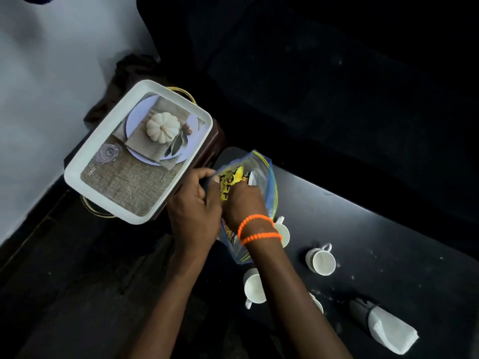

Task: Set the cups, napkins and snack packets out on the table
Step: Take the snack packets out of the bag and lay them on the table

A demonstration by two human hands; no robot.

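Dark worktop [388, 229], far/right side bare. White tray [77, 174] just off its left end. Clear zip bag [261, 174] at worktop's left edge; left hand [193, 208] fingers pinch bag rim, right hand [243, 203] inside, fingers gripping yellow snack packet [228, 181]. Napkins [388, 330] near right edge. Cups [321, 260] near front edge, btwn bag & napkins.

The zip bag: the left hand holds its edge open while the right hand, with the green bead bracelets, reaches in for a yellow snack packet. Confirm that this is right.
One thing is wrong: the bead bracelets are orange, not green, as the head view shows. The rest holds: the left hand holds the zip bag open by its edge, and the right hand reaches in for a yellow snack packet.
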